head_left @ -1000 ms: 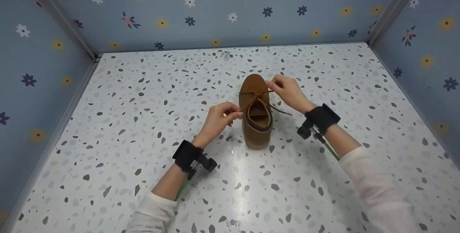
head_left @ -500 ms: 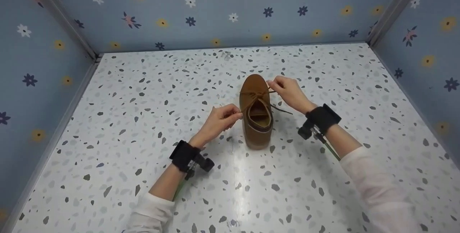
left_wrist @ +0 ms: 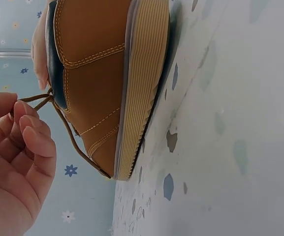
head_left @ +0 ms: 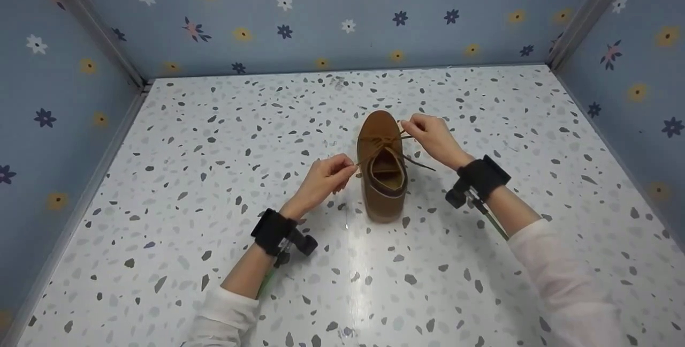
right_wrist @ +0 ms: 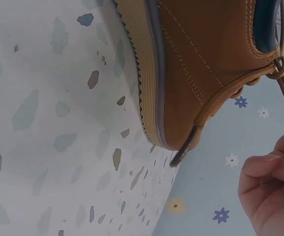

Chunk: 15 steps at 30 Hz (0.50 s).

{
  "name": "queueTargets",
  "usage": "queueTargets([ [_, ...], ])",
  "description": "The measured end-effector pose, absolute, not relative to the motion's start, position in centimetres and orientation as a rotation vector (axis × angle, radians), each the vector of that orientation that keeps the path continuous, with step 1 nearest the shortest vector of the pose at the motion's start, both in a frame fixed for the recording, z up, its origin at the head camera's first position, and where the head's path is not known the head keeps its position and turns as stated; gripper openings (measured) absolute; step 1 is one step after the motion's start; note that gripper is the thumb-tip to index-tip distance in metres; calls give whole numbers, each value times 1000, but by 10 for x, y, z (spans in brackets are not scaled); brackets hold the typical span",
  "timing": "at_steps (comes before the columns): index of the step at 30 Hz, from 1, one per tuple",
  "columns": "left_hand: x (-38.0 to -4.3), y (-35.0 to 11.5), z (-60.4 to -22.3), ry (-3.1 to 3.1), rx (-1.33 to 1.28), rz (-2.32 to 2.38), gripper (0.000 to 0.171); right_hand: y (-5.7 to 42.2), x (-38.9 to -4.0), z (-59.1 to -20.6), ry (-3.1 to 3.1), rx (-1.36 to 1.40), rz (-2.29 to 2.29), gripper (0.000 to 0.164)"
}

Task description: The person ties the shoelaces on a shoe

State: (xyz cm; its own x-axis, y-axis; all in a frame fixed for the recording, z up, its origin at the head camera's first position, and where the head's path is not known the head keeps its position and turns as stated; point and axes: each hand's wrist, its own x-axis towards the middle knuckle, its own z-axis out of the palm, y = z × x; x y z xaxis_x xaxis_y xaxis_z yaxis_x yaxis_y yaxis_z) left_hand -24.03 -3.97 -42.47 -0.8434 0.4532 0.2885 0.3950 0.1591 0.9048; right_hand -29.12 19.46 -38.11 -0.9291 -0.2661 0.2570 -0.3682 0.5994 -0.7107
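Note:
A brown lace-up shoe (head_left: 382, 209) stands upright on the speckled surface, toe pointing away, its pale ridged sole (left_wrist: 144, 73) flat on it. On the shoe's left, my left hand (head_left: 324, 178) pinches a loop of the brown shoelace (left_wrist: 73, 140) between thumb and fingertips. Across the toe side, my right hand (head_left: 432, 137) grips another stretch of lace, which runs from the knot (right_wrist: 278, 68) into its curled fingers. One loose lace end (right_wrist: 183, 147) hangs down the shoe's side in the right wrist view. Another lies over the shoe's right side in the head view.
Blue flower-patterned panels (head_left: 316, 20) close off the back and both sides of the white speckled tabletop (head_left: 214, 122). Black straps with small cameras (head_left: 274, 233) sit on both wrists.
My left hand closes on the lace beside the shoe and draws it slightly left. My right hand shifts a little right with its lace. The shoe stays in place.

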Motion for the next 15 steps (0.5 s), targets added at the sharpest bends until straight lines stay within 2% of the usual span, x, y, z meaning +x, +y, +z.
queueTargets([
  [4,-259,-42,-455,2366,825,1875,17,196,-290,-381,-2683,539,1254,29],
  [7,-261,-42,-459,2362,823,1909,18,197,-290,-381,-2679,544,1241,28],
  [15,-240,-41,-422,2328,910,1938,8,198,-290,-381,-2703,524,1210,30],
])
